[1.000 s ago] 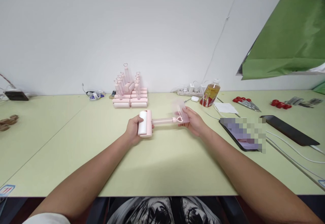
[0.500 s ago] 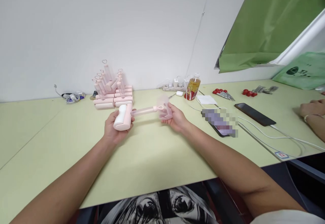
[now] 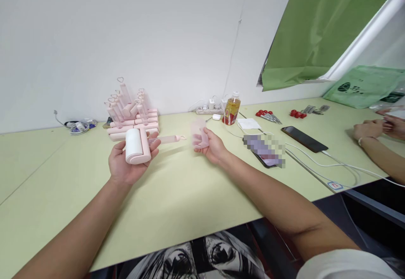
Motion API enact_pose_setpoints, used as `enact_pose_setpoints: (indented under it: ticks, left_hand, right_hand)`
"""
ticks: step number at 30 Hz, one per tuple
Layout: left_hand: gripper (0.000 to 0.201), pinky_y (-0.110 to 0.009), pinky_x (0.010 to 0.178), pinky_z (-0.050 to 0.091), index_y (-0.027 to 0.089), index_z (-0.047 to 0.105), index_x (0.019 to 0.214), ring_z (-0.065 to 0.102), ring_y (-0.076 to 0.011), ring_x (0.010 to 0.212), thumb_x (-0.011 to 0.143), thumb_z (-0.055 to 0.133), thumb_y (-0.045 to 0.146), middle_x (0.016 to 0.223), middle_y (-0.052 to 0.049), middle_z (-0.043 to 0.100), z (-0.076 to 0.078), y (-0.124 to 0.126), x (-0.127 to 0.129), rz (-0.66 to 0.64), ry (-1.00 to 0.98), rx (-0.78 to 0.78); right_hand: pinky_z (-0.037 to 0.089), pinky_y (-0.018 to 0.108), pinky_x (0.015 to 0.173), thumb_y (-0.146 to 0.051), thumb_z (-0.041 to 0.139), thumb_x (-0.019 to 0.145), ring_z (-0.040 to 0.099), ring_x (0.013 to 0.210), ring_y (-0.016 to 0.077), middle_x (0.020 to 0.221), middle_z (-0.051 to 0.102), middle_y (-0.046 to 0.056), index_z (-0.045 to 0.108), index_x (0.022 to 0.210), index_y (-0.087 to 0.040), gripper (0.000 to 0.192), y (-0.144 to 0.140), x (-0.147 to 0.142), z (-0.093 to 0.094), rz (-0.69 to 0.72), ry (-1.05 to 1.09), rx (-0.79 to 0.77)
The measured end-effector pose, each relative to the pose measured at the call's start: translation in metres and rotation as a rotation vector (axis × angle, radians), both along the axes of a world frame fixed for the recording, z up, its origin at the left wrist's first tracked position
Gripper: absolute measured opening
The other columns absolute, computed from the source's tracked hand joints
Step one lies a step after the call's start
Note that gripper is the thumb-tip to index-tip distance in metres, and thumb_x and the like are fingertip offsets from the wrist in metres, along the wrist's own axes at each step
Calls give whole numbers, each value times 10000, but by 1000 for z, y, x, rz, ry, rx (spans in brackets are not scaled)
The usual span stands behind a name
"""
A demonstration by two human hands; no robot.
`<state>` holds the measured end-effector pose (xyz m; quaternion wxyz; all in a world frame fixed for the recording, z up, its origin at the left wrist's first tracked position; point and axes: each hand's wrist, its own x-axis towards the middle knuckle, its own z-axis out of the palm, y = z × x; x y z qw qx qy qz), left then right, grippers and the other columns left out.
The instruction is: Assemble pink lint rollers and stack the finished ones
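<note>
My left hand (image 3: 125,167) lies palm up over the pale green table (image 3: 177,194) and holds a pink lint roller (image 3: 137,144) by its white roll; the thin pink handle with a heart tip points right. My right hand (image 3: 212,147) grips a translucent pink cover (image 3: 199,134), a short gap away from the handle's tip. Behind the left hand stands a stack of more pink lint rollers (image 3: 130,114).
An orange drink bottle (image 3: 231,109), power strip (image 3: 209,109), white paper, two phones (image 3: 303,139) with white cables and red-handled tools (image 3: 268,115) lie right. Another person's hands (image 3: 376,129) rest at the far right. Green bag and sheet hang above.
The view turned right. My left hand rolled palm up and drew the roller left; the cover in my right hand came off the handle's tip.
</note>
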<state>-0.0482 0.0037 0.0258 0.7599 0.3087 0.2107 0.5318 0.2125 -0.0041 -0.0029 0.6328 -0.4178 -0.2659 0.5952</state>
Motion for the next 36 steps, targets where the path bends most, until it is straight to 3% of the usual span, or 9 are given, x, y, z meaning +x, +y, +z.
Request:
enact_pose_setpoints:
  ticks: [2,5,12,16,19,22,25,30,36]
  left_hand:
    - [517,-435,779,602,145,545,1269,628,-331,1101,817,522,394,1275,-170,599,2,0,0,34,7,51]
    - [458,-455,822,589,187,589,1199,635,-332,1089,792,638,391,1202,-127,652,2,-1,2,76,64,117]
    - [459,-287,646,601,183,674,1040,696,-219,819,630,822,325,952,-56,706,-10,-6,14,107,269,226]
    - [540,-229,636,580,215,649,1138,656,-177,869,634,829,289,1112,-66,666,-21,-7,20,197,425,329]
    - [617,-239,674,573,229,620,1213,653,-183,885,636,827,300,1209,-77,626,-28,-10,24,261,574,443]
    - [677,-256,689,570,240,541,1325,669,-168,829,699,778,343,1274,-94,588,-33,-14,26,239,716,536]
    - [707,-278,717,576,235,463,1394,679,-176,862,756,717,406,1369,-117,515,-37,-16,26,219,813,579]
    - [747,-318,765,584,209,432,1415,686,-205,913,763,691,465,1417,-144,472,-39,-14,26,229,860,569]
    - [757,-333,795,585,206,431,1413,681,-235,981,755,697,468,1430,-150,461,-44,-13,27,232,843,568]
  right_hand:
    - [553,294,473,-392,548,863,613,650,159,910,630,36,493,952,-247,179,0,1,-1,-2,-15,41]
    - [570,312,498,-369,591,827,623,694,170,882,613,10,491,943,-262,187,-2,0,0,25,-56,115]
    - [543,271,455,-352,647,768,596,644,150,842,598,-12,507,1056,-262,333,-22,-20,10,132,-178,249]
    - [530,277,474,-388,673,757,603,671,157,926,608,4,498,1103,-260,408,-32,-30,14,158,-245,286]
    - [550,298,641,-372,700,750,619,826,176,1007,612,19,495,1138,-259,454,-34,-32,13,113,-290,346]
    - [526,325,781,-381,731,736,609,953,197,1045,613,35,481,1174,-254,520,-31,-33,7,106,-349,381]
    - [512,349,808,-417,749,718,605,949,201,1102,589,60,441,1235,-240,627,-28,-32,-1,144,-454,385]
    - [496,377,837,-469,743,726,588,941,196,1135,554,71,403,1310,-248,711,-26,-31,-13,159,-651,393]
    - [510,382,820,-479,740,727,601,912,192,1132,544,72,393,1307,-251,713,-23,-31,-18,195,-636,367]
